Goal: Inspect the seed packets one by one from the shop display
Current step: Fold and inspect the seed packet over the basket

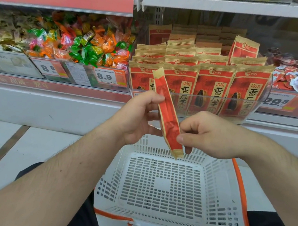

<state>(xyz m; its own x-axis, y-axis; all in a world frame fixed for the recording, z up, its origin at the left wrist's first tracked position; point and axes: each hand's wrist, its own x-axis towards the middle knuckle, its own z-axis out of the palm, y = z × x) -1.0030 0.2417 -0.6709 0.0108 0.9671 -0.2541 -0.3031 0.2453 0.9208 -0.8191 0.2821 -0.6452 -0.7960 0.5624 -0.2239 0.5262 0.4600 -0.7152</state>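
1 seed packet (pixel 168 118) is pinched edge-on by the left hand (pixel 137 117) and right hand (pixel 206 135) above a white basket (pixel 114 184).

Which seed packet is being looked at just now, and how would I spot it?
Find the clear display bin of red seed packets above the white basket. In front of it, both hands pinch one seed packet. Unlike its neighbours, it is turned edge-on, out of the bin.

The red seed packet with tan crimped ends (pixel 168 114) looks like matt paper. The clear display bin (pixel 262 94) is glossy, smooth plastic. The white perforated plastic basket (pixel 161 183) has orange trim. The far-left sweets in crinkled wrappers (pixel 84 44) look shiny.
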